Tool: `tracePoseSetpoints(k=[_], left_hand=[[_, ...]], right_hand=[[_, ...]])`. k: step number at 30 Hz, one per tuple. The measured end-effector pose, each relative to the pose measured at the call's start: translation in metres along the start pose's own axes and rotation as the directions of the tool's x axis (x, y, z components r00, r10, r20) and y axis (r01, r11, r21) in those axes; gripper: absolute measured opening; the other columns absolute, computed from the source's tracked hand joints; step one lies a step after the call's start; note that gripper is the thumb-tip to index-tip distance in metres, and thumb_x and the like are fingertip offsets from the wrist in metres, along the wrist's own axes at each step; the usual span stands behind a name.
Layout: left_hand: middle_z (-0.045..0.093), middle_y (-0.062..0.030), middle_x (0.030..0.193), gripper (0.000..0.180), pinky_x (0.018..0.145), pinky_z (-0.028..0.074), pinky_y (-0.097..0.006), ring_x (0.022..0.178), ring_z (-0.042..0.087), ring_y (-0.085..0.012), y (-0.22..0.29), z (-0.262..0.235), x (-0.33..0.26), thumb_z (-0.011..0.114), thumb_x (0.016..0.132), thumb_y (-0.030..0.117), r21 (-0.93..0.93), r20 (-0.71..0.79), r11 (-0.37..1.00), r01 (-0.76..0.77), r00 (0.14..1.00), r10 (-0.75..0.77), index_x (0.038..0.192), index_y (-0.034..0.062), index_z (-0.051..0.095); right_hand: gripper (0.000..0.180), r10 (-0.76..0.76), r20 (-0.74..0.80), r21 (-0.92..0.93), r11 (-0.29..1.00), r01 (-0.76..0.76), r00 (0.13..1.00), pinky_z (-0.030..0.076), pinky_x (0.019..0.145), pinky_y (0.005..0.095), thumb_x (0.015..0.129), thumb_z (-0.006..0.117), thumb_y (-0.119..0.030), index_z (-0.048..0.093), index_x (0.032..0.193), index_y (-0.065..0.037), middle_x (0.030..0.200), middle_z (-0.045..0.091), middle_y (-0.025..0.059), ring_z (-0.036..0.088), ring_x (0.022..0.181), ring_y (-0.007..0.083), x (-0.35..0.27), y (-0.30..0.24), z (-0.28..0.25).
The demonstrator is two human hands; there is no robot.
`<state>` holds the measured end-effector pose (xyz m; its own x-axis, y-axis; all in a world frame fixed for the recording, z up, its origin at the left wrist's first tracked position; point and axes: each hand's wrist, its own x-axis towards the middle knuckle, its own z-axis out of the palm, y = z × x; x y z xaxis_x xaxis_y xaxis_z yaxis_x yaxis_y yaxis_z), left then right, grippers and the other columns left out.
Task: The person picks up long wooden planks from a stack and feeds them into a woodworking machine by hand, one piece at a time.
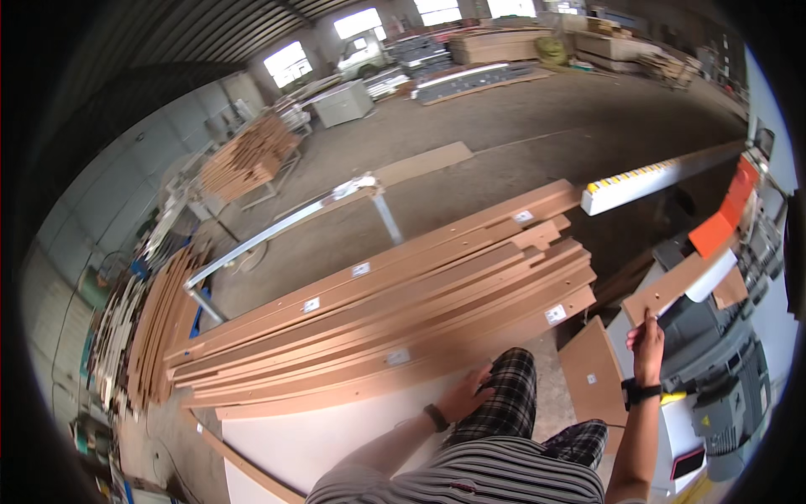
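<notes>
At the right, my right hand (pixel 645 338) is closed on the near end of a narrow brown board (pixel 663 290). The thumb and fingers pinch its edge, and the board's far end runs under an orange guard (pixel 729 210) on a grey machine. My left hand (pixel 463 396) hangs beside my thigh with its fingers stretched out, holding nothing. It is slightly blurred and close to the front edge of a stack of long brown boards (pixel 378 311). Several of these boards carry small white labels.
A white panel (pixel 323 433) lies under the stack's near side. Grey motors (pixel 730 420) and a phone (pixel 688 463) are at the lower right. A brown panel (pixel 592 370) leans near my knees. Beyond the stack stand a metal frame (pixel 285 220) and a white roller rail (pixel 630 189).
</notes>
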<state>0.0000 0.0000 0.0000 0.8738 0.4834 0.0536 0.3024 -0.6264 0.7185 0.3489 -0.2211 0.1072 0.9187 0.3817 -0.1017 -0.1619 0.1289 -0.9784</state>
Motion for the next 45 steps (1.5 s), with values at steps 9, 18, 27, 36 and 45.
tracePoseSetpoints(k=[9, 18, 27, 36, 45], left_hand=[[0.064, -0.0124, 0.097, 0.043, 0.085, 0.048, -0.035, 0.092, 0.063, -0.0256, 0.073, -0.045, 0.005, 0.049, 0.099, 0.025, -0.281, 0.267, 0.959, -0.022, 0.959, 0.100, 0.133, 0.0014, 0.042], [0.063, -0.0165, 0.100, 0.041, 0.084, 0.048, -0.036, 0.095, 0.062, -0.0280, 0.079, -0.019, 0.013, 0.047, 0.100, 0.029, -0.365, 0.251, 0.913, -0.183, 0.925, 0.286, 0.129, 0.0002, 0.046], [0.062, -0.0132, 0.095, 0.050, 0.082, 0.047, -0.035, 0.091, 0.061, -0.0253, 0.106, 0.006, 0.017, 0.045, 0.100, 0.026, -0.552, 0.291, 0.817, -0.166, 0.880, 0.375, 0.141, 0.0034, 0.028], [0.052, -0.0225, 0.122, 0.046, 0.094, 0.046, -0.041, 0.104, 0.060, -0.0268, 0.083, -0.007, 0.007, 0.031, 0.104, 0.021, -0.701, 0.356, 0.713, 0.020, 0.876, 0.326, 0.140, -0.0031, 0.015], [0.059, -0.0140, 0.114, 0.074, 0.093, 0.046, -0.039, 0.100, 0.061, -0.0252, 0.111, -0.017, 0.010, 0.021, 0.097, 0.060, -0.665, 0.194, 0.746, -0.031, 0.958, 0.213, 0.115, -0.0043, 0.052]], right_hand=[[0.043, -0.014, -0.009, -0.097, 0.995, 0.013, 1.000, 0.030, 0.040, 0.0202, 0.095, 0.052, -0.047, 0.055, 0.071, -0.011, 0.055, 0.048, -0.0034, 0.043, 0.043, 0.0052, -0.006, 0.000, 0.010], [0.054, 0.012, 0.067, -0.092, 0.996, -0.006, 0.998, 0.039, 0.044, 0.0212, 0.096, 0.046, -0.051, 0.058, 0.073, -0.004, 0.054, 0.052, 0.0024, 0.050, 0.046, 0.0092, -0.064, 0.014, 0.057], [0.050, 0.156, 0.319, 0.087, 0.977, -0.193, 0.935, 0.047, 0.051, 0.0250, 0.097, 0.048, -0.045, 0.063, 0.078, 0.000, 0.064, 0.062, 0.0077, 0.058, 0.053, 0.0147, -0.106, 0.038, 0.065], [0.046, 0.218, 0.382, 0.104, 0.956, -0.276, 0.898, 0.053, 0.060, 0.0250, 0.098, 0.048, -0.039, 0.062, 0.088, 0.003, 0.074, 0.066, 0.0112, 0.064, 0.063, 0.0159, -0.093, 0.013, 0.073], [0.044, 0.198, 0.321, 0.117, 0.962, -0.246, 0.926, 0.051, 0.058, 0.0228, 0.098, 0.048, -0.041, 0.061, 0.087, -0.001, 0.073, 0.066, 0.0078, 0.061, 0.059, 0.0123, -0.089, 0.007, 0.063]])
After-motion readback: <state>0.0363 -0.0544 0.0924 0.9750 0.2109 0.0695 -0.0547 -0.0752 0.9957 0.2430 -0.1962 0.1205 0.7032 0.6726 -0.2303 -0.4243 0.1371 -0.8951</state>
